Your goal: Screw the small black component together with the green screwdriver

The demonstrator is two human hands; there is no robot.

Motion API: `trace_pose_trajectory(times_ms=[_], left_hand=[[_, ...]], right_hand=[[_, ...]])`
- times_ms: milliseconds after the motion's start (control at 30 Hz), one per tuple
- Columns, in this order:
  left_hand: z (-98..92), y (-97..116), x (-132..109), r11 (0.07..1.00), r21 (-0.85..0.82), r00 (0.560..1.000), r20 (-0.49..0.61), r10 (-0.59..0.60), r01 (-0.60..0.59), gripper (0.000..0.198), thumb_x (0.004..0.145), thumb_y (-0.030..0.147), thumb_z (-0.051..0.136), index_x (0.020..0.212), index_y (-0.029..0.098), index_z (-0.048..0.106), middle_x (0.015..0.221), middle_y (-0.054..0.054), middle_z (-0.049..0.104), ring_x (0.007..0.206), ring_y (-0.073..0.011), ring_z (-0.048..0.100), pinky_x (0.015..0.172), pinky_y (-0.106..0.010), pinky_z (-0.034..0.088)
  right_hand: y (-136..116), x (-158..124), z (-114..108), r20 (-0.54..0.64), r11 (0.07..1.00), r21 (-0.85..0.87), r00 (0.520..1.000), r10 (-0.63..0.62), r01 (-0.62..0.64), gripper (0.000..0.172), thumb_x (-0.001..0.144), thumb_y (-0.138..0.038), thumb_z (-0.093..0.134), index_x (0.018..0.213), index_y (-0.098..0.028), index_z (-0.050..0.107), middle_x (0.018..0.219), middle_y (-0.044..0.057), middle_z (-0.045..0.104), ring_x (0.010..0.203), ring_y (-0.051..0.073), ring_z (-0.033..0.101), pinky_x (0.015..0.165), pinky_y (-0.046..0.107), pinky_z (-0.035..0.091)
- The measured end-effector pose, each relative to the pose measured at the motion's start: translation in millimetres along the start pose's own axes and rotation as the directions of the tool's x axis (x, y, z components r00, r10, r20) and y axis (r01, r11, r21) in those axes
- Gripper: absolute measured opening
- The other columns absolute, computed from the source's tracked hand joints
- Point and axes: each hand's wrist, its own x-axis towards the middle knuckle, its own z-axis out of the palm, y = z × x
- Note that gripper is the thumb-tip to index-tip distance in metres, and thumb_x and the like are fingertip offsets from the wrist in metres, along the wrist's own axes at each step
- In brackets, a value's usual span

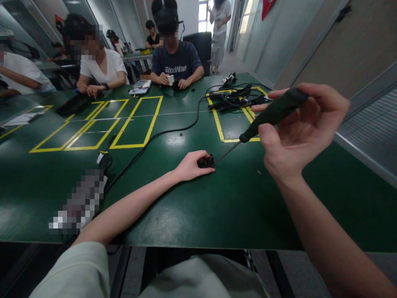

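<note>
On the green table [173, 207], my left hand [192, 166] is closed around a small black part [204, 162] with a short metal-looking stub on top; its exact kind is too small to tell. A screwdriver [274, 114] with a dark green handle is held in my right hand [307, 128], gripped between thumb and fingers. Its thin metal shaft slants down to the left, and the tip meets or nearly meets the black part's right side. Whether it sits in a screw cannot be seen.
A tangle of black cables and parts [235, 97] lies at the back right. One black cable [155, 136] crosses the table toward a blurred device [82, 203] at left. Yellow tape rectangles [136, 122] mark the surface. Several people sit across the table, one holding a white object [170, 80].
</note>
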Motion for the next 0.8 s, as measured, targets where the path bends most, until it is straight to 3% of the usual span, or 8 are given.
trace_pose_trajectory(times_ms=[67, 200, 367, 467, 600, 700, 800], left_hand=[[0.2, -0.6, -0.4, 1.000, -0.007, 1.000, -0.003, 0.002, -0.002, 0.033, 0.081, 0.044, 0.081, 0.088, 0.018, 0.063, 0.084, -0.002, 0.068, 0.075, -0.0170, 0.062, 0.072, -0.031, 0.052], [0.2, -0.3, -0.3, 1.000, -0.030, 1.000, -0.009, 0.009, -0.009, 0.032, 0.081, 0.042, 0.082, 0.086, 0.018, 0.062, 0.083, -0.001, 0.067, 0.075, -0.0164, 0.062, 0.072, -0.030, 0.051], [-0.2, 1.1, 0.9, 0.999, -0.037, 1.000, -0.010, 0.001, -0.002, 0.032, 0.080, 0.041, 0.083, 0.087, 0.018, 0.062, 0.085, -0.002, 0.068, 0.076, -0.0167, 0.062, 0.073, -0.030, 0.051], [0.1, 0.3, 0.8, 0.999, -0.042, 1.000, -0.009, -0.001, 0.000, 0.033, 0.079, 0.042, 0.083, 0.087, 0.018, 0.062, 0.086, -0.002, 0.068, 0.077, -0.0169, 0.062, 0.073, -0.031, 0.052], [0.8, -1.4, -0.1, 0.999, -0.036, 1.000, -0.009, 0.002, -0.003, 0.033, 0.080, 0.043, 0.083, 0.087, 0.018, 0.062, 0.087, -0.002, 0.069, 0.077, -0.0171, 0.062, 0.073, -0.030, 0.052], [1.0, -1.1, -0.2, 1.000, -0.031, 1.000, -0.008, 0.000, 0.000, 0.033, 0.080, 0.042, 0.083, 0.087, 0.018, 0.063, 0.087, -0.002, 0.068, 0.077, -0.0168, 0.062, 0.073, -0.030, 0.052], [0.6, 0.2, 0.3, 1.000, -0.028, 1.000, -0.002, -0.001, 0.001, 0.033, 0.080, 0.042, 0.083, 0.087, 0.018, 0.062, 0.086, -0.001, 0.068, 0.076, -0.0163, 0.062, 0.073, -0.030, 0.051]], right_hand=[[-0.8, 0.2, -1.4, -0.045, 0.997, -0.071, 0.999, 0.023, -0.026, 0.063, 0.068, -0.041, 0.090, 0.126, -0.040, 0.066, 0.117, -0.001, 0.061, 0.106, 0.019, 0.068, 0.080, 0.034, 0.068], [-3.1, -0.6, -3.0, -0.036, 0.979, -0.148, 0.990, 0.137, -0.141, 0.054, 0.074, -0.042, 0.086, 0.124, -0.041, 0.067, 0.119, 0.001, 0.063, 0.100, 0.018, 0.068, 0.074, 0.029, 0.067], [-0.4, -2.4, 2.7, 0.019, 0.999, 0.001, 0.998, 0.052, -0.052, 0.059, 0.083, -0.042, 0.076, 0.139, -0.045, 0.059, 0.136, -0.002, 0.059, 0.097, 0.016, 0.071, 0.071, 0.030, 0.067], [0.6, -3.0, 3.9, 0.007, 0.998, 0.004, 0.998, 0.057, -0.057, 0.059, 0.078, -0.044, 0.081, 0.134, -0.045, 0.061, 0.125, -0.001, 0.061, 0.087, 0.015, 0.070, 0.068, 0.031, 0.066], [4.0, -2.8, -3.0, -0.012, 0.996, -0.038, 0.997, 0.076, -0.077, 0.066, 0.069, -0.047, 0.090, 0.129, -0.039, 0.065, 0.117, 0.001, 0.062, 0.100, 0.019, 0.069, 0.076, 0.033, 0.067], [7.0, -1.9, -7.9, 0.019, 0.995, -0.017, 0.995, 0.097, -0.096, 0.069, 0.069, -0.041, 0.091, 0.133, -0.039, 0.066, 0.131, 0.000, 0.062, 0.114, 0.020, 0.068, 0.087, 0.032, 0.066], [6.7, -0.3, -8.4, 0.049, 0.992, 0.050, 0.993, 0.110, -0.112, 0.075, 0.074, -0.039, 0.087, 0.142, -0.048, 0.056, 0.146, -0.004, 0.056, 0.112, 0.021, 0.070, 0.090, 0.041, 0.068]])
